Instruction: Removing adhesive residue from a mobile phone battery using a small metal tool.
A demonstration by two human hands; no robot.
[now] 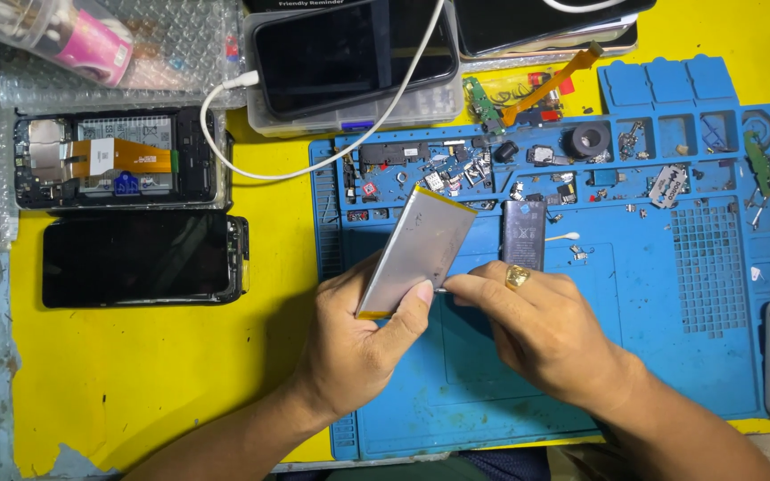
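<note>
Battery (419, 248), flat, silver, yellow-edged, tilts in the clamped left hand (358, 343); right hand (536, 325) pinches beside it.

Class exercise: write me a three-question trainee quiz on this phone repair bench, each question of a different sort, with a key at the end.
1. True or false: the left hand holds the silver battery over the blue mat.
2. Which hand wears the gold ring? A) left B) right C) neither
3. Fill in: the opened phone lies on the yellow table directly above the ____ phone.

Key: 1 true; 2 B, the right hand; 3 black.
</note>
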